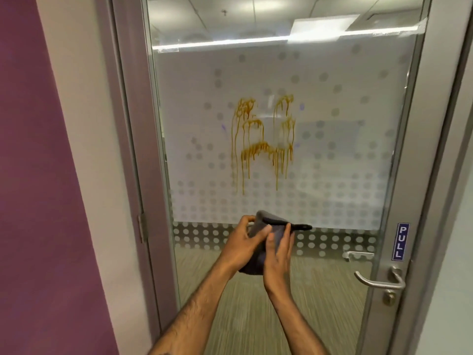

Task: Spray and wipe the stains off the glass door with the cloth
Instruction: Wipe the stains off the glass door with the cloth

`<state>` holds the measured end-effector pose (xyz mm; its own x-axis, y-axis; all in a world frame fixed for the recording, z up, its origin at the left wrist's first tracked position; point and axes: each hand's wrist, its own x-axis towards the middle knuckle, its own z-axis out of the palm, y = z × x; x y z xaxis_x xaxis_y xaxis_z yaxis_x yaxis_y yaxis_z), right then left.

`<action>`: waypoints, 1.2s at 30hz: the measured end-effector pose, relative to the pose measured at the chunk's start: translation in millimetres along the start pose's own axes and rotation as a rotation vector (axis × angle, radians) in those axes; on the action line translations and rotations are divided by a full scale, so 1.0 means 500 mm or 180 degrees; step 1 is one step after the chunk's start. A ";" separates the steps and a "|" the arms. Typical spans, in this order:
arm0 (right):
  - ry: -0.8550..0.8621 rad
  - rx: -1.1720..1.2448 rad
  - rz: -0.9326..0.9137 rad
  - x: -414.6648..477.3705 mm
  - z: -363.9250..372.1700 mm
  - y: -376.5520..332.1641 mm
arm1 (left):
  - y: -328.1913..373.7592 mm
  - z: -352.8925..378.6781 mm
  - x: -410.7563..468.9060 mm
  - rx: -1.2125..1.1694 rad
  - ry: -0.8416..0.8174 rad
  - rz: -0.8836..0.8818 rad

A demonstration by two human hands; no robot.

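A frosted glass door (332, 103) with a dot pattern fills the view. Brown-orange stains (261, 142) run down its middle in long drips. Below the stains I hold a dark grey cloth (266, 224) in both hands, a little in front of the glass. My left hand (243, 245) grips the cloth's left side and my right hand (277, 254) presses flat against its right side. A dark edge of the cloth sticks out to the right. No spray bottle is in view.
A metal lever handle (378, 279) sits at the door's right edge under a blue PULL sign (400, 241). The grey door frame (128, 149) and a purple wall (33, 175) stand to the left. Carpet shows through the lower glass.
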<state>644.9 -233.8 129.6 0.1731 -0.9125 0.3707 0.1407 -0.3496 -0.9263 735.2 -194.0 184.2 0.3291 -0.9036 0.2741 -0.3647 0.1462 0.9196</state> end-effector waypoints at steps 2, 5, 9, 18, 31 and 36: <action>0.0083 0.0461 0.0158 0.019 0.041 0.020 | 0.004 -0.028 0.022 0.0087 -0.0358 -0.0042; 0.0472 0.1159 0.0365 0.049 0.085 0.039 | 0.003 -0.067 0.056 0.0003 -0.0849 -0.0164; 0.0630 0.1873 0.0514 0.081 0.129 0.044 | 0.008 -0.111 0.102 -0.0065 -0.1277 -0.0239; 0.1705 0.0687 -0.0831 0.212 0.201 0.009 | 0.020 -0.264 0.301 0.0754 0.0690 0.1336; 0.2036 -0.3175 -0.2080 0.382 0.323 0.128 | -0.038 -0.389 0.496 0.3353 0.2041 0.2619; 0.1969 -0.3262 -0.2183 0.372 0.295 0.189 | -0.053 -0.388 0.544 0.3678 0.2559 0.2661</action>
<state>834.0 -405.1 121.1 -0.1339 -0.3465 0.9285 -0.7995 -0.5159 -0.3078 1003.4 -365.4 288.8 -0.0756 -0.2492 0.9655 -0.9619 -0.2368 -0.1364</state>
